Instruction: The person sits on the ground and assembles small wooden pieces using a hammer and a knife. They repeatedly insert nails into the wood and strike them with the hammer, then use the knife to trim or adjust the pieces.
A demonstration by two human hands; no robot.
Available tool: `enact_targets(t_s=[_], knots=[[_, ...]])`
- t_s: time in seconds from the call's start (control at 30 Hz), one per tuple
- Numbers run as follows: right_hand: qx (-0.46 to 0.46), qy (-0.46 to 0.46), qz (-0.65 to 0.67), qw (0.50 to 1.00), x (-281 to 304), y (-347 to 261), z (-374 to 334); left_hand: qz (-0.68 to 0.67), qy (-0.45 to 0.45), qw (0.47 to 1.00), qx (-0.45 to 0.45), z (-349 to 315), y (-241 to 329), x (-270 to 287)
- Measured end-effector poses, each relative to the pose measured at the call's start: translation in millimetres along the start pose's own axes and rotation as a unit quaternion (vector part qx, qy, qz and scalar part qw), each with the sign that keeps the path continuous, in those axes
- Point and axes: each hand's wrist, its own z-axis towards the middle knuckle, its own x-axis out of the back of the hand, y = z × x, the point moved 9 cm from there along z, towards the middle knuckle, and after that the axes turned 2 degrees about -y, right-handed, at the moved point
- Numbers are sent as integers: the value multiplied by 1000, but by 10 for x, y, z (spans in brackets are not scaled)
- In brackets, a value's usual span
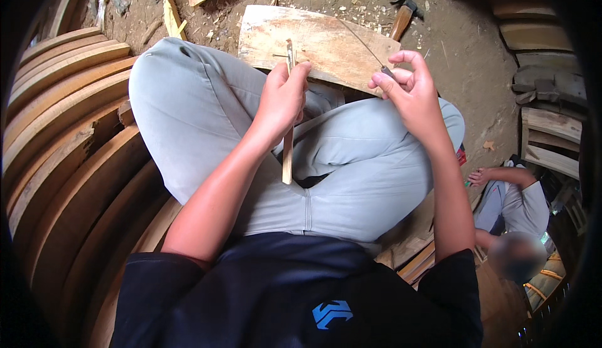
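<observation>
Clearly the work is underway: the left hand (283, 97) grips a thin wooden stick (288, 153) upright over the lap, while the right hand (411, 88) pinches a slim metal blade (364, 44) pointing toward the board (313, 41). Shavings litter the ground; I judge shaping unfinished.

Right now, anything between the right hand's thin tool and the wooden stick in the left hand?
Nothing visible. The left hand holds the wooden stick upright; the right hand pinches the thin tool, with only open air above the plank between them.
</observation>
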Motion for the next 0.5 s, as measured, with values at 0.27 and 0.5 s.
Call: enact_targets(t_s=[0.27,0.5], knots=[[-12,-30,119,992,-142,-7,89,43,16,996,-74,94,5,90],[-48,20,-74,996,-253,61,-25,57,2,998,-41,128,-133,65]])
